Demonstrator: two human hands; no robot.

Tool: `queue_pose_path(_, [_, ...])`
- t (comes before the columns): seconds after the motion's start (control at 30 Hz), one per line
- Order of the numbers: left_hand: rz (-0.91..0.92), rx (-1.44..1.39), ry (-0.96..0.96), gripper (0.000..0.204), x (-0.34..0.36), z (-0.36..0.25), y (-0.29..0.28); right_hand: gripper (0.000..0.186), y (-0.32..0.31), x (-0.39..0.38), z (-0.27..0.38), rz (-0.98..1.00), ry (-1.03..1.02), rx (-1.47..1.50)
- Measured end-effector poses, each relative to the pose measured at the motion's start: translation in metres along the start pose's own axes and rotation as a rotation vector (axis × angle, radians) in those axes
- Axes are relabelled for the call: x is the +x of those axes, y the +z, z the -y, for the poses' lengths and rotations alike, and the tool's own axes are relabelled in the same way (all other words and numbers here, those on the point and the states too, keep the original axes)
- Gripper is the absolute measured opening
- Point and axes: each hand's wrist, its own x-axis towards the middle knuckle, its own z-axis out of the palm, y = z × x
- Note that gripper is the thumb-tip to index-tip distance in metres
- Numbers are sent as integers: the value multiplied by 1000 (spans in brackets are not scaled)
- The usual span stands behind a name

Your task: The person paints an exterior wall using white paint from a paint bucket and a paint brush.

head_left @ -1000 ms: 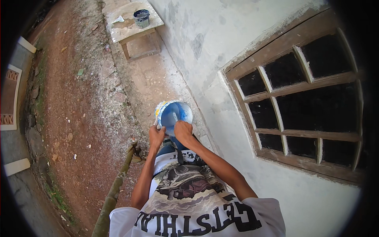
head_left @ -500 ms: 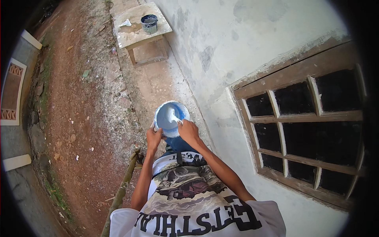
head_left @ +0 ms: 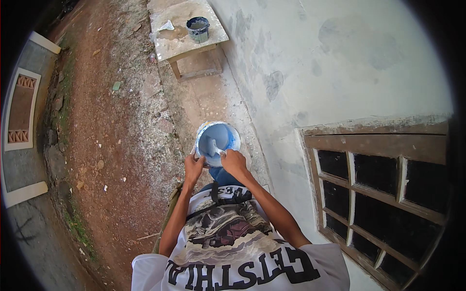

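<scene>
Both hands are closed and at work on the bucket [head_left: 236, 140], which is held out in front of the body, above the path [head_left: 208, 99], with its mouth facing up. A pale grey-blue mix lies inside it, and smears of the same tone and brighter blue coat its inner wall. The left hand [head_left: 194, 167] grips the near left part of the rim, thumb over the edge; its other fingers are largely hidden. The right hand [head_left: 234, 162] is curled round the end of a pale-coated tool [head_left: 212, 146] at the near right rim, and the tool's far end reaches into the mix; its kind is unclear. Both forearms stretch forward past the shirt [head_left: 223, 233], the right one slanting inward to the bucket, the left rising more steeply. Farther off, a dark pail [head_left: 198, 35] with grey stuff inside stands toward the right edge of the table [head_left: 174, 49]; a white scrap [head_left: 167, 25] lies by its left edge.
</scene>
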Motion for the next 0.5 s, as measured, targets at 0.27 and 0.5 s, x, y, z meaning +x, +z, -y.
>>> queue_pose_path(0.27, [1, -13, 31, 47, 44, -29, -16, 28, -6, 50, 23, -232, -23, -159])
queue_pose_path(0.5, [-82, 188, 3, 26, 69, -23, -17, 28, 1, 68, 39, -37, -30, -98])
